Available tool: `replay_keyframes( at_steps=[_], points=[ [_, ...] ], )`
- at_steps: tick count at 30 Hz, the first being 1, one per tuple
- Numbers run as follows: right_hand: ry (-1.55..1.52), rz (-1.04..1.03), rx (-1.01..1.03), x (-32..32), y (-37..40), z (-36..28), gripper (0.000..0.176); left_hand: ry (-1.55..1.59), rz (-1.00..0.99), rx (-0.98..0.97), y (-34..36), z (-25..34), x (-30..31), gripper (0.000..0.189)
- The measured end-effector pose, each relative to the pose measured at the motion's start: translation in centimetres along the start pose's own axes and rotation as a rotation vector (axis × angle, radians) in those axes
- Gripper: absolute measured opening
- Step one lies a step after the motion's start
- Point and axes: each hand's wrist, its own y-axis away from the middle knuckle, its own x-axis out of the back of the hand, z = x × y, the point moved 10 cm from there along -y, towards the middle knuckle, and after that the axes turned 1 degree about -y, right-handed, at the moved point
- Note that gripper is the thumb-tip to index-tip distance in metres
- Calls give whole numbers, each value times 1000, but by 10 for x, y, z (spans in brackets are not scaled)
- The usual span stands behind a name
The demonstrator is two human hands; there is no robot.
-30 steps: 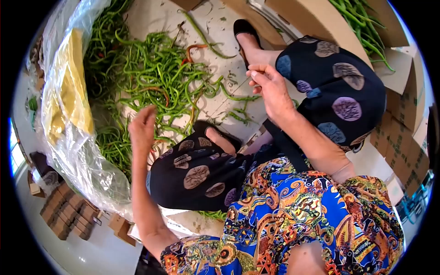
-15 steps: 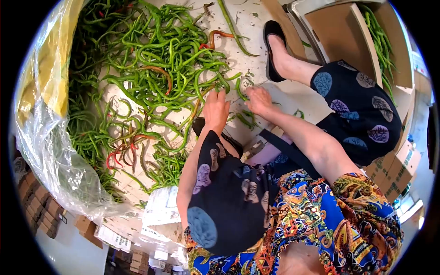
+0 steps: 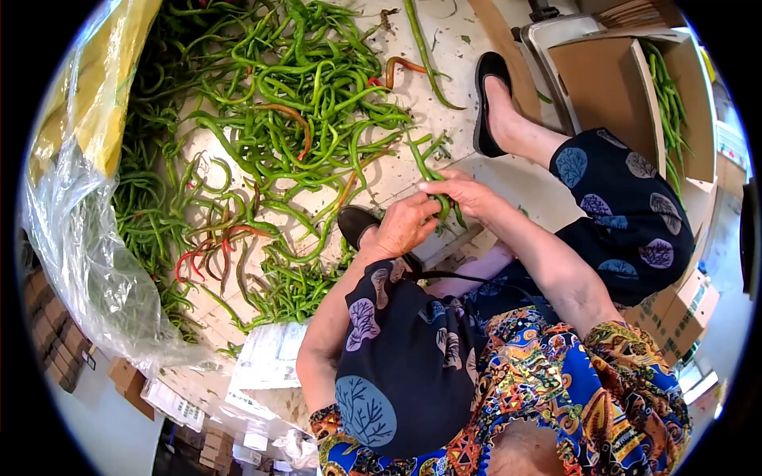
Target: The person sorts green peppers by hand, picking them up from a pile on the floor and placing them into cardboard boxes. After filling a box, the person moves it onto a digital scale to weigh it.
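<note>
Close together above the floor, my two hands meet around a few long green chili peppers (image 3: 425,159). My right hand (image 3: 475,197) is closed on them, its thumb laid across, with pepper ends sticking out above and below. My left hand (image 3: 406,224) has its fingers curled against the same peppers from the left, touching a bent one; its fingertips are partly hidden. Beyond them spreads a large heap of green chili peppers (image 3: 317,87), with some red and brownish ones (image 3: 226,246) mixed in.
Clear and yellow plastic sheeting (image 3: 87,206) borders the heap on the left. An open cardboard box (image 3: 603,79) holding green peppers stands at the right, on a metal-edged platform (image 3: 548,55). My shoes (image 3: 490,103) are on the floor. White paper-like packaging (image 3: 270,353) lies near my left knee.
My hands have come together and drawn nearer my body. Green chili peppers, earlier down by the floor, are now lifted between them. The view has shifted slightly.
</note>
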Motion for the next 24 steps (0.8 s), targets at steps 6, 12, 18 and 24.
replay_keyframes(
  at_steps=[6, 12, 18, 24],
  points=[
    [38, 266, 184, 17, 20, -23, 29, -468, 506, 96, -27, -24, 93, 30],
    [20, 329, 229, 24, 34, -32, 30, -717, 451, 161, -87, -60, 89, 37],
    [-204, 166, 275, 24, 37, -53, 29, 293, 746, 314, -38, -66, 146, 20],
    [-143, -73, 275, -28, 49, -88, 45, 1363, 600, 240, 2, -41, 140, 17]
  ],
)
